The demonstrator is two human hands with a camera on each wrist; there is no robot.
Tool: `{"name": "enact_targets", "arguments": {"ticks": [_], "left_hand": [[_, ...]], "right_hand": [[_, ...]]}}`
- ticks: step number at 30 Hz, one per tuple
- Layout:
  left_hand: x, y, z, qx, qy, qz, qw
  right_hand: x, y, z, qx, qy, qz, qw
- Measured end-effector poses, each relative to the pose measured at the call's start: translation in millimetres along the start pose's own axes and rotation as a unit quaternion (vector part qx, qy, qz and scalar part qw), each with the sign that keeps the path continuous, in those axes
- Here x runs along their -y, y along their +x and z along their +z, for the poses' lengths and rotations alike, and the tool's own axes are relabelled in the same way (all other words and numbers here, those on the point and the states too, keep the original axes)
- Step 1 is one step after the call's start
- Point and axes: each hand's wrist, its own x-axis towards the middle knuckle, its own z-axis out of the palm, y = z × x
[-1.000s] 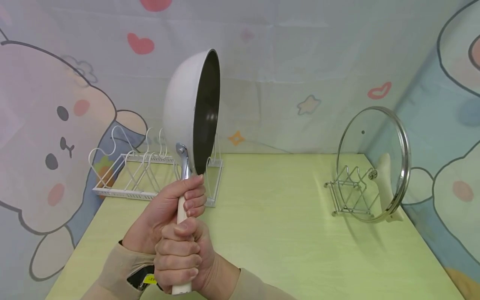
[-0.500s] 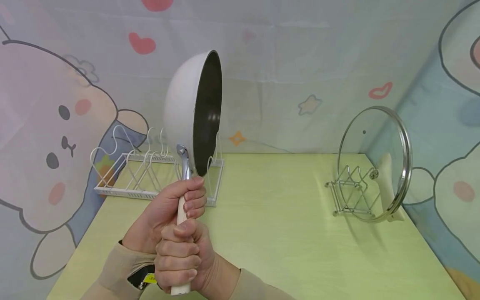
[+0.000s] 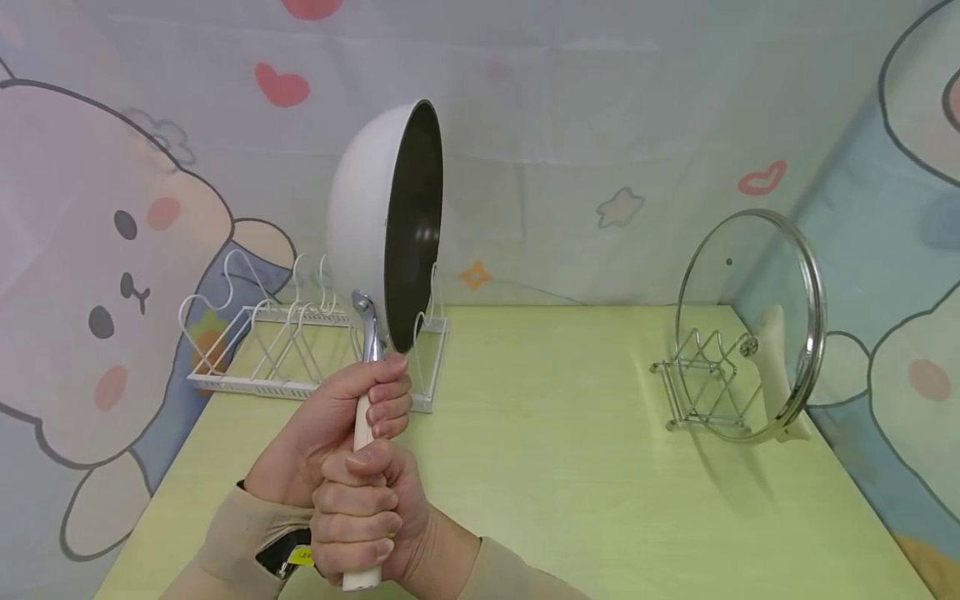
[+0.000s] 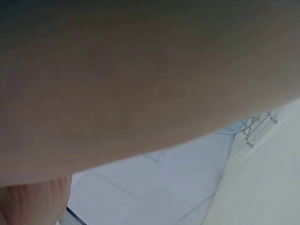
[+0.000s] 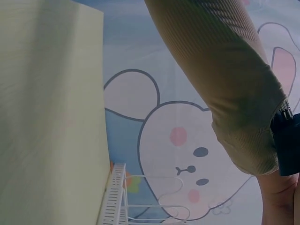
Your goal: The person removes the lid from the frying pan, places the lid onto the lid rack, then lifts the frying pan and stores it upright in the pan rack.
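Observation:
A deep white frying pan with a dark inside is held upright in the head view, its open side turned right. My left hand grips the cream handle just below the metal joint. Under it, my right hand wraps round the lower handle, its fingers curled. The handle's end shows below that fist. Behind the pan stands a white wire rack, partly hidden by it. In the wrist views, skin and a sleeve fill much of the picture, and the pan is hardly visible.
At the right of the pale green table, a glass lid with a steel rim stands on edge in a small metal rack. A cartoon-print cloth hangs behind the table and along its sides.

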Motion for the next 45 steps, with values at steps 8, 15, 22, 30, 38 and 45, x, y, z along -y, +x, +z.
{"name": "enact_targets", "arguments": {"ticks": [8,15,22,30,38,45], "left_hand": [[3.0,0.2,-6.4,-0.007,-0.006,-0.004,0.9999],[5.3,0.0,-12.3,-0.007,-0.010,-0.005,0.9999],[8.3,-0.9,-15.8,-0.006,-0.005,-0.007,0.9999],[12.7,1.0,-19.8,-0.006,0.003,-0.006,1.0000],[18.7,2.7,-22.9,-0.021,0.003,-0.004,0.9998],[23.8,3.8,-26.5,-0.036,0.010,-0.010,0.9992]], "right_hand": [[-0.2,-3.1,-5.2,-0.011,0.000,-0.001,0.9999],[-0.9,-5.5,-10.7,-0.014,-0.003,-0.005,0.9999],[-1.6,-7.7,-13.1,-0.013,-0.013,0.000,0.9998],[-0.3,-11.0,-15.9,0.002,-0.022,0.007,0.9997],[-0.7,-15.9,-19.0,0.011,-0.013,0.009,0.9998],[-2.4,-20.2,-22.8,0.019,0.000,0.007,0.9998]]}}
